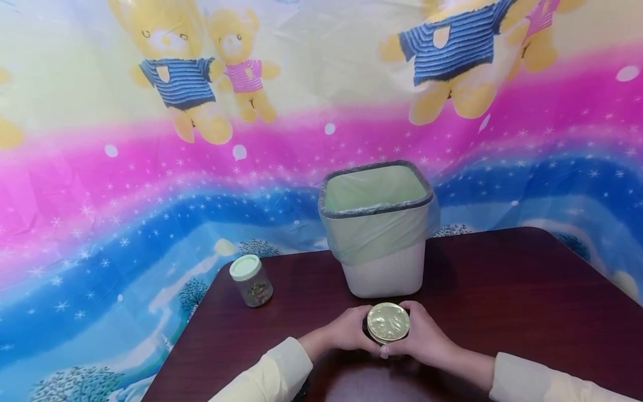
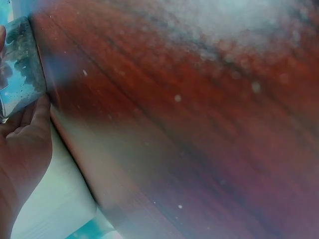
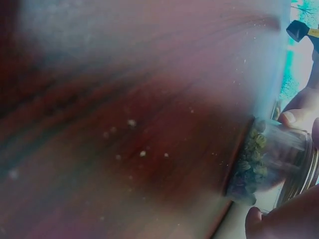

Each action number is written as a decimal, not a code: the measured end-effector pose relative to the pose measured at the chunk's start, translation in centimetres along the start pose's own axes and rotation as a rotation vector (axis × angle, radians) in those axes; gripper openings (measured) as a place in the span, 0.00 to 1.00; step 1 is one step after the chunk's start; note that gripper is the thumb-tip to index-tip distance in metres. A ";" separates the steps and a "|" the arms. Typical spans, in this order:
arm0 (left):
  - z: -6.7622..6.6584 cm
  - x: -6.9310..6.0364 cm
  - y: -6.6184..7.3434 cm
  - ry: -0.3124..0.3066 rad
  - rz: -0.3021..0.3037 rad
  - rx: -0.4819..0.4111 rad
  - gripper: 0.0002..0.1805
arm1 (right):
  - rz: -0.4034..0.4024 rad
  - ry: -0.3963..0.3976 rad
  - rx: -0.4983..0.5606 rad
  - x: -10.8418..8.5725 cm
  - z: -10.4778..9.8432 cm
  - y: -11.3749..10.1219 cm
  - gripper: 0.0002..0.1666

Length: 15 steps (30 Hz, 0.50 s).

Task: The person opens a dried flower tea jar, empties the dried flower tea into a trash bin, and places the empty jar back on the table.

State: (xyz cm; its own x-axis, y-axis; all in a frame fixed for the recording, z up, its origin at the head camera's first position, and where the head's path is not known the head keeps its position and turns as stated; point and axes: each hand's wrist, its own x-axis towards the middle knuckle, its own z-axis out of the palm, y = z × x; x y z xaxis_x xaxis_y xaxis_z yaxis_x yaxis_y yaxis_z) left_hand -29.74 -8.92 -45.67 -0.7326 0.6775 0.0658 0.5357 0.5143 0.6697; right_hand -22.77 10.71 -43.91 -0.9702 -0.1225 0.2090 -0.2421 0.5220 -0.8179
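Between both hands is a clear jar (image 3: 256,159) with a shiny gold lid (image 1: 388,322), its base at the dark tabletop. Yellowish-green and dark dried bits fill its lower part in the right wrist view. My left hand (image 1: 351,330) grips the jar from the left, and my right hand (image 1: 427,336) grips it from the right; the thumbs come close together at the near side. In the left wrist view the jar (image 2: 22,74) shows only partly, at the left edge. Farther left stands a second clear jar (image 1: 256,289) with a pale green lid (image 1: 245,267) and small bits inside.
A white bin (image 1: 384,273) lined with a thin translucent bag and topped by a grey rim (image 1: 379,210) stands just behind the hands. Everything is on a dark red-brown table (image 1: 502,285). A printed backdrop (image 1: 286,151) with bears hangs behind its far edge.
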 end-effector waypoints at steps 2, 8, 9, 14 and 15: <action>0.0 0.0 0.0 -0.001 0.000 -0.001 0.35 | 0.004 0.005 0.005 0.1 0.0 0.1 0.57; 0.0 0.2 0.2 -0.003 -0.013 -0.011 0.35 | -0.030 -0.027 0.049 0.4 -0.3 0.6 0.54; 0.0 0.1 0.2 -0.005 -0.013 -0.014 0.35 | -0.041 -0.039 0.061 0.4 -0.4 0.7 0.54; -0.1 0.1 0.2 -0.014 -0.007 -0.021 0.37 | -0.119 -0.137 0.083 1.1 -1.1 1.3 0.51; -0.1 0.1 0.2 -0.015 -0.006 -0.018 0.37 | -0.131 -0.163 0.084 1.2 -1.3 1.4 0.50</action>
State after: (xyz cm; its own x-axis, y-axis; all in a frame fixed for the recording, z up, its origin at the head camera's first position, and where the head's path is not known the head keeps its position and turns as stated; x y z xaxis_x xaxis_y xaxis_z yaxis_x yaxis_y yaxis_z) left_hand -29.75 -8.77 -45.47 -0.7295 0.6821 0.0509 0.5236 0.5090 0.6832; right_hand -24.30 12.37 -44.09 -0.9173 -0.3228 0.2330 -0.3596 0.4209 -0.8328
